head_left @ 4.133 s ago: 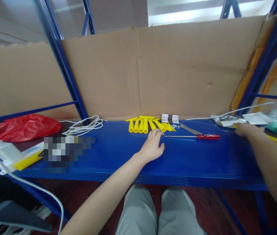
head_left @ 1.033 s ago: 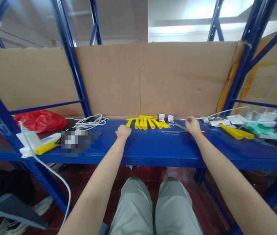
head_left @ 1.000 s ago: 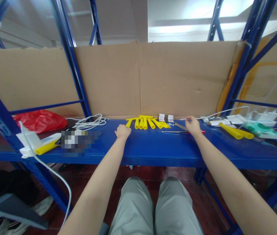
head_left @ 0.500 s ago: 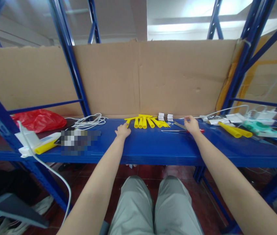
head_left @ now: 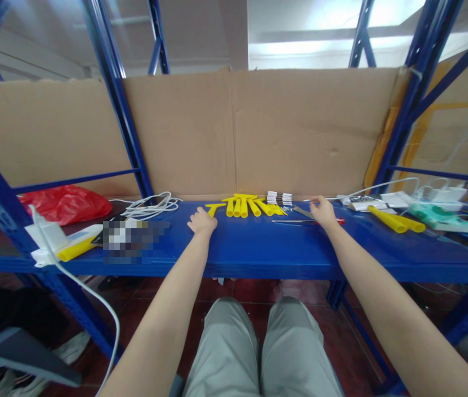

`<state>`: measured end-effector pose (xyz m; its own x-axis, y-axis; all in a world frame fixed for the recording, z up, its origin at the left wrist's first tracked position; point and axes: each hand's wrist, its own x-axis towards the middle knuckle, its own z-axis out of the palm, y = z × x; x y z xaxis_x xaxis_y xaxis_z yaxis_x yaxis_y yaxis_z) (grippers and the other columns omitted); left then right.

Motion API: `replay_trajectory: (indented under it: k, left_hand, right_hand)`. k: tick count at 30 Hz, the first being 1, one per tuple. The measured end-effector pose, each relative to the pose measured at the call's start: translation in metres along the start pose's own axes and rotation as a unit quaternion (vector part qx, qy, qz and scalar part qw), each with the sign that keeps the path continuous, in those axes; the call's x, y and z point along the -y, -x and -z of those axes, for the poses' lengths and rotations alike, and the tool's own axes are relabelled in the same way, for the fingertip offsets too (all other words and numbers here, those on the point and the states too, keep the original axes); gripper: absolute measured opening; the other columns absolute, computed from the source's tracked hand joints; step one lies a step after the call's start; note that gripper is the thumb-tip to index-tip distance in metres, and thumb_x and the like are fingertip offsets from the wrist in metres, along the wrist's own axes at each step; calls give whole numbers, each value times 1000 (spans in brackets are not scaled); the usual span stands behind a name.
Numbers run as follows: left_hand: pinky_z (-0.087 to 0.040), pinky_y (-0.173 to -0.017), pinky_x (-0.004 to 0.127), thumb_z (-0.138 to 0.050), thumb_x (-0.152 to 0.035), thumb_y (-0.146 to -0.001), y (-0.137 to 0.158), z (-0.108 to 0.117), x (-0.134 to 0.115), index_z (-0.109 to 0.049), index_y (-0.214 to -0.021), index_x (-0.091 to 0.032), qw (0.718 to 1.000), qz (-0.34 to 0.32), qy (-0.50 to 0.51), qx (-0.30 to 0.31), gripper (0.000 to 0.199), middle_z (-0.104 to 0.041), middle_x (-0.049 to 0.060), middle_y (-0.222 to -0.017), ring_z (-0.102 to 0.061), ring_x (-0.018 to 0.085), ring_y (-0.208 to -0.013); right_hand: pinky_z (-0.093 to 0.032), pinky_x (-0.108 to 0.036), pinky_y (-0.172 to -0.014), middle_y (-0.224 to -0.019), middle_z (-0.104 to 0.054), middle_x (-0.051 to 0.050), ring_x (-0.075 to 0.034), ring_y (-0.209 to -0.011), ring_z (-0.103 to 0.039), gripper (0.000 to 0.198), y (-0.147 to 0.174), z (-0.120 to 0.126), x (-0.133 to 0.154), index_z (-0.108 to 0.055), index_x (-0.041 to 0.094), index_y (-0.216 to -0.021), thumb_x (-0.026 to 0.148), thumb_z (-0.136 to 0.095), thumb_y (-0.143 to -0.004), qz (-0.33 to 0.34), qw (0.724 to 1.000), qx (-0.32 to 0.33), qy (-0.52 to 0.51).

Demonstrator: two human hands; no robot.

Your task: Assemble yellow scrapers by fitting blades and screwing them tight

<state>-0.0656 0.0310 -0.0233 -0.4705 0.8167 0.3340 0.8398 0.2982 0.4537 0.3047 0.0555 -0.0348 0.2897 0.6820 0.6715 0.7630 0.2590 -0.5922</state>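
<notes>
My left hand is closed at the end of a yellow T-shaped piece, which lies at the left of a row of yellow tubes. Its fingertips are partly hidden, but the piece moves along with them. Over the red handle of a screwdriver, my right hand rests with curled fingers. Whether anything is between those fingers is too small to make out. A flat metal strip lies just left of the right hand. Small yellow pieces and stacked white pieces are between the hands.
A blue shelf forms the work surface, with cardboard behind it. White cable, a red bag and a white adapter are at left. More yellow tubes and packets lie at right.
My left hand has shifted slightly left, and the yellow T-shaped piece has come left and nearer with it, away from the row. My right hand has hardly moved.
</notes>
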Motion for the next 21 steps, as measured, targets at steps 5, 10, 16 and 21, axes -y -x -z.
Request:
replay_trajectory:
  k: [5,10,16,21]
  left_hand:
    - [-39,-98,52,-52,-25,-78,-1,-4,2,-59,-115,-17,999,-31,1,-4,38,-61,19,-124,-49,35,-123]
    - [-41,-96,55,-53,-26,-80,-6,-4,3,-66,-106,-16,999,-23,42,-7,31,-64,20,-118,-54,37,-117]
    - [-46,-92,53,-43,-31,-90,-7,7,-1,-64,-116,-18,984,26,160,-67,36,-63,19,-118,-55,35,-117]
    - [-39,-105,37,-32,-28,-95,-7,14,-5,-51,-132,-13,952,-42,257,-159,44,-58,16,-128,-51,25,-125]
  right_hand:
    - [-50,-41,-82,-88,-70,-12,-25,-82,-65,17,1,1,1,-60,19,-83,17,-49,-71,-3,1000,9,-7]
    - [-50,-41,-84,-86,-70,-11,-26,-86,-65,14,0,-2,-1,-61,20,-79,18,-49,-71,7,1000,-4,-8]
    - [-50,-41,-84,-86,-71,-11,-26,-87,-64,15,0,-3,-1,-61,20,-78,17,-49,-70,11,1000,-1,-6]
    - [-49,-41,-86,-87,-71,-11,-26,-88,-65,15,1,-2,1,-61,19,-78,15,-49,-70,-2,1000,4,0]
